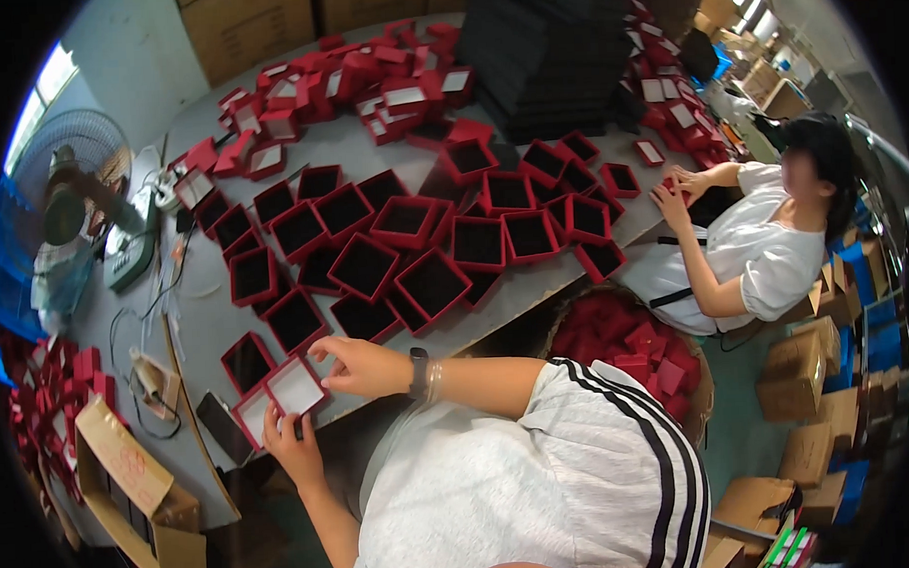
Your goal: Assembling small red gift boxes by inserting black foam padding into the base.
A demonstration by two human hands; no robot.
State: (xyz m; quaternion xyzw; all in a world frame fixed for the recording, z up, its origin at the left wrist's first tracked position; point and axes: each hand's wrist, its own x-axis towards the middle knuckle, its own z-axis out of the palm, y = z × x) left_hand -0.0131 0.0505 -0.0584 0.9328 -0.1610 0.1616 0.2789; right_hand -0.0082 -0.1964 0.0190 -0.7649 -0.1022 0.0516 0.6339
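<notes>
A small red box with a white inside (296,387) lies at the table's near edge, with a matching red-rimmed white part (254,415) beside it on the left. My left hand (294,448) has its fingers bent around the near edge of these two pieces, gripping them. Over the box's right side, my right hand (369,369) hovers with thumb and forefinger apart, holding nothing that I can see. Just behind stand red boxes with black insides (247,360), part of a large spread of several such boxes (432,283) across the table.
Small red boxes (397,71) are heaped at the back, near a black stack (547,60). A dark flat device (225,428), a fan (70,177) and a cardboard box (131,476) are leftward. A co-worker (763,223) handles a red piece beside a bin of red boxes (627,348).
</notes>
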